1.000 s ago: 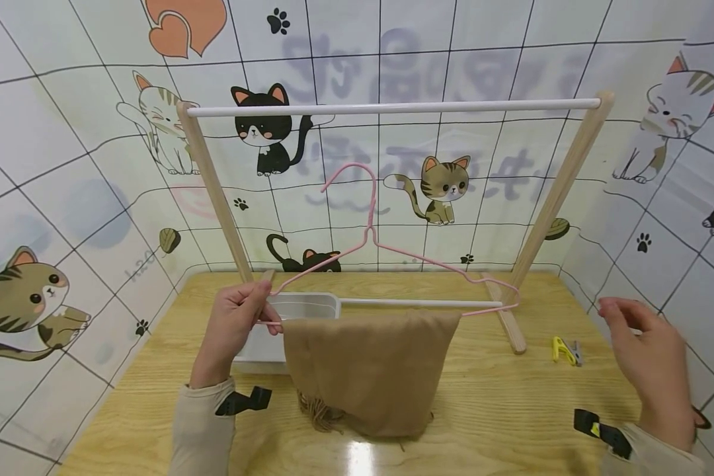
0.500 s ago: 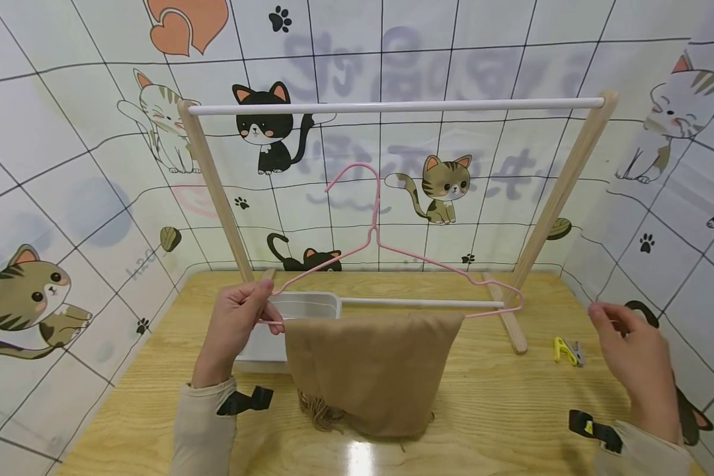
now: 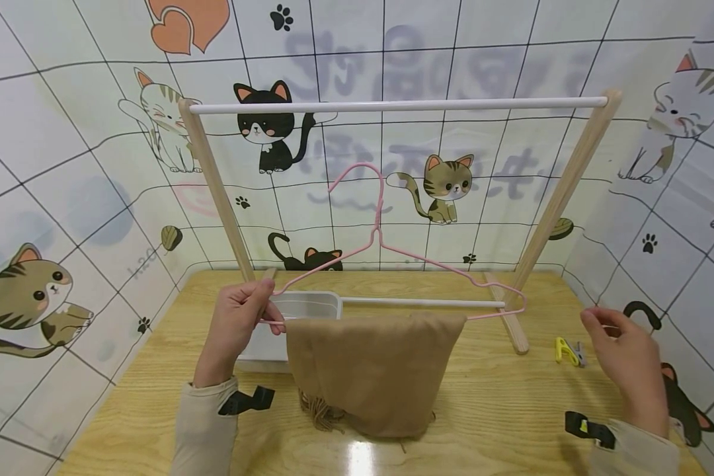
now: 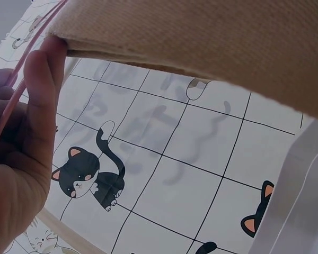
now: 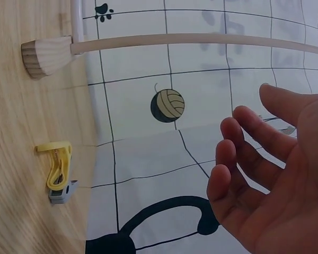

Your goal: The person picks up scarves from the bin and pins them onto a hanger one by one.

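My left hand (image 3: 238, 327) grips the left end of a pink wire hanger (image 3: 419, 256), its hook pointing up in front of the rack. Over the hanger's bottom bar drapes a folded brown scarf (image 3: 375, 377) with a fringe at its lower left. In the left wrist view the fingers (image 4: 41, 106) curl round the pink wire right beside the scarf's edge (image 4: 191, 37). My right hand (image 3: 627, 357) is held in the air at the right with nothing in it, fingers loosely bent. Below and left of it, two clothespins, one yellow (image 3: 565, 352) and one grey (image 3: 580, 355), lie together on the table.
A wooden rack with a white top rail (image 3: 393, 106) stands behind the hanger. Its right foot (image 3: 514, 330) rests on the wood table (image 3: 482, 423). A white plastic bin (image 3: 262, 354) sits behind my left hand. Cat-printed sheeting (image 3: 345, 66) encloses the back and sides.
My right hand has moved left and slightly down, nearer the clothespins. The left hand keeps its grip, and the hanger with the scarf has barely shifted to the right.
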Demonstrator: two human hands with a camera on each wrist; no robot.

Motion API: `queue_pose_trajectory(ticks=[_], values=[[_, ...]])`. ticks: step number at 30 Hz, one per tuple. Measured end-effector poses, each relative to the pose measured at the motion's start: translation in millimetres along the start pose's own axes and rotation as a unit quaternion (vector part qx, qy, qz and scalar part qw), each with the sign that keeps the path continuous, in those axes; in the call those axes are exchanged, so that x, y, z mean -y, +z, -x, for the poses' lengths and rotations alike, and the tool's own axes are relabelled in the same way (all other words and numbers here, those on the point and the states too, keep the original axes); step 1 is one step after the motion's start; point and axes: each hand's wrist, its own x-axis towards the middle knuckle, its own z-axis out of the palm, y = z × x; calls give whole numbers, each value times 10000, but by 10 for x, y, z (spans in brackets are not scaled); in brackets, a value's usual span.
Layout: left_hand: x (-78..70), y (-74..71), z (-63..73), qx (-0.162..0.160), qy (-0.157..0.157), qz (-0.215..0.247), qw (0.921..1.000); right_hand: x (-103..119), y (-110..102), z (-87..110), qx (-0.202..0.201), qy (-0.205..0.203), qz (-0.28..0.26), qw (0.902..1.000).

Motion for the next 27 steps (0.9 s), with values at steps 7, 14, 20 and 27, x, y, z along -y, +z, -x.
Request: queue_pose_trajectory(ticks=[7,14,20,27], values=[[-2,0,6,-20,-13,-4,10000,-58,65,-28,-4,48,34,10000],[-16,-5,11,-17,-13,24,10000,-109,106,-52,96,-92,205,9997],[-23,-8,15,-4,6,41,10000,-144,139,-99,182,-37,342,9992],[-24,-9,17,9,-6,161,9999,-203,174,-114,236,-49,346,9991]])
